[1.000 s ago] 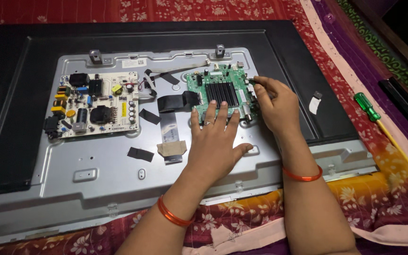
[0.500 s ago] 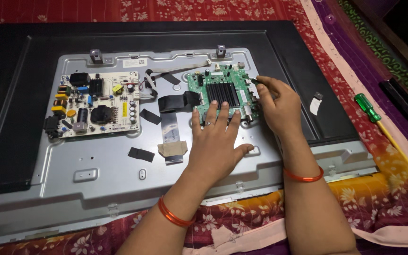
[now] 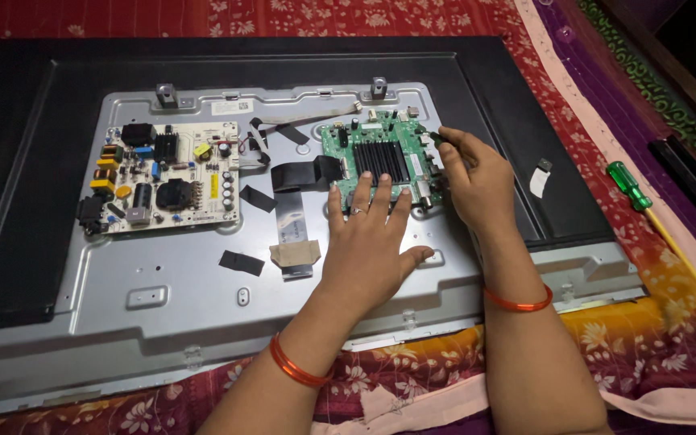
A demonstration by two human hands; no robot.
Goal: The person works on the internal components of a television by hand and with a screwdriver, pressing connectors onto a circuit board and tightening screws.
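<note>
On a red floral bedspread lies a grey metal television back panel, its green finned circuit board near the top edge, left hand spread flat below it, right hand pinching its right edge.

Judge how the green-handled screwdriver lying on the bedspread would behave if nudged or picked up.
The screwdriver has a rounded handle, so it may roll a little, though the soft patterned cloth probably damps that. It looks rigid and light. Its smooth plastic handle could be slightly slippery.
</note>
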